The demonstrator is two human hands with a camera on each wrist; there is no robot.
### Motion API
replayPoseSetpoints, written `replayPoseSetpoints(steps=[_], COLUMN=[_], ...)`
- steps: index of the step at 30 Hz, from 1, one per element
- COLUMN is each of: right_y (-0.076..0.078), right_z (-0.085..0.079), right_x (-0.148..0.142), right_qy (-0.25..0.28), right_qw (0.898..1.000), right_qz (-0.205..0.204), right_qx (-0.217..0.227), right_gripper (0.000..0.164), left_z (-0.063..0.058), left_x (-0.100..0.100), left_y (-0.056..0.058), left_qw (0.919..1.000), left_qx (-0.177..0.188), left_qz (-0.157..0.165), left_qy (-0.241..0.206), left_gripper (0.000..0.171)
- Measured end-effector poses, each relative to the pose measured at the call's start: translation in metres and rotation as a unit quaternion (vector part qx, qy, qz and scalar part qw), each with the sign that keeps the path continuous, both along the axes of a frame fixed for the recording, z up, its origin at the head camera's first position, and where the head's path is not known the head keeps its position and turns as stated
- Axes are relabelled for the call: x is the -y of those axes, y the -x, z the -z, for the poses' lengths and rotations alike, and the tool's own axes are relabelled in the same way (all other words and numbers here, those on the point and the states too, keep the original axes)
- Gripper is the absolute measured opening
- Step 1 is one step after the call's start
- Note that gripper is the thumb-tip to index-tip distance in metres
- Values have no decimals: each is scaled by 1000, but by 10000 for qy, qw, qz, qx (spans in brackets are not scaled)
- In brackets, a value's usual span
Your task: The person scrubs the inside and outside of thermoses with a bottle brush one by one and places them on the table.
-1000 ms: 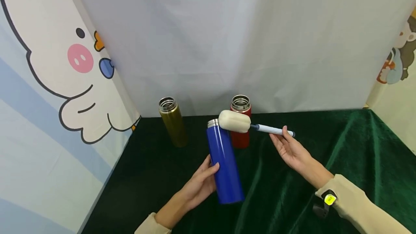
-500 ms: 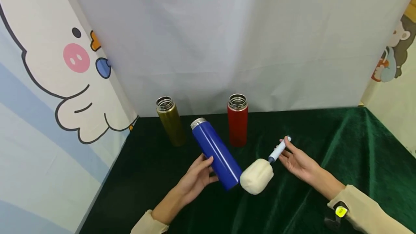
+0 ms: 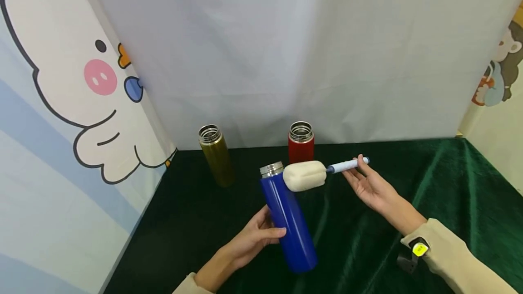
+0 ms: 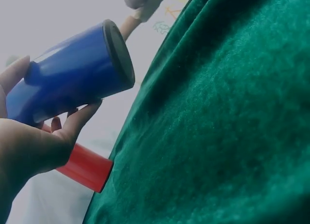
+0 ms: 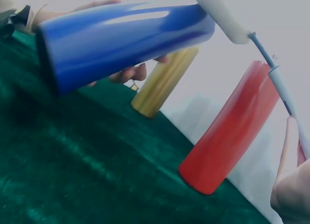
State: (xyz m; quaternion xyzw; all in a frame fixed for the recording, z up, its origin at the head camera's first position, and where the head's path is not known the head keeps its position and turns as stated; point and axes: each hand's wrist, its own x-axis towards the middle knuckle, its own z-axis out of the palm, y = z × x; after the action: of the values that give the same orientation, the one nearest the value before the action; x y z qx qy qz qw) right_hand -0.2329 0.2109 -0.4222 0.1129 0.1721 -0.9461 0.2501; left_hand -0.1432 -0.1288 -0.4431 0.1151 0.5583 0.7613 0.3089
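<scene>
My left hand [image 3: 255, 239] grips a blue bottle [image 3: 289, 221] round its middle. The bottle leans with its silver threaded mouth [image 3: 271, 169] up and to the left, and its base hangs above the cloth in the left wrist view. In my right hand [image 3: 373, 189] is a bottle brush [image 3: 304, 176], pinched near the end of its pale blue handle [image 3: 345, 165]. The brush's cream sponge head overlaps the blue bottle's shoulder, just right of the mouth. The right wrist view has the sponge [image 5: 224, 16] at the bottle's upper end.
An uncapped red bottle [image 3: 301, 146] stands upright behind the sponge. To its left is an uncapped gold bottle [image 3: 216, 158]. Dark green velvet [image 3: 441, 194] covers the table, with a grey-white curtain [image 3: 253, 58] along its back edge.
The brush swung down toward me, then back up beside the bottle's neck. The blue bottle tipped further left, then came more upright and sits slightly lower. Both hands kept their hold.
</scene>
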Motion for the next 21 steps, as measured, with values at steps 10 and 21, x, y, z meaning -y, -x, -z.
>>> replayPoseSetpoints(steps=[10, 21], right_y=[-7, -8], right_z=[19, 19], right_x=[-7, -13], right_qy=[-1217, -738], right_qw=[9896, 9949], right_qz=[-767, -610], right_qx=[-41, -327], right_gripper=[19, 20], left_z=[1, 5], left_x=[1, -6], left_y=[7, 4], left_qw=[9905, 9927], left_qx=[388, 475], left_qz=[-490, -524], left_qy=[-1225, -976], left_gripper=[66, 66])
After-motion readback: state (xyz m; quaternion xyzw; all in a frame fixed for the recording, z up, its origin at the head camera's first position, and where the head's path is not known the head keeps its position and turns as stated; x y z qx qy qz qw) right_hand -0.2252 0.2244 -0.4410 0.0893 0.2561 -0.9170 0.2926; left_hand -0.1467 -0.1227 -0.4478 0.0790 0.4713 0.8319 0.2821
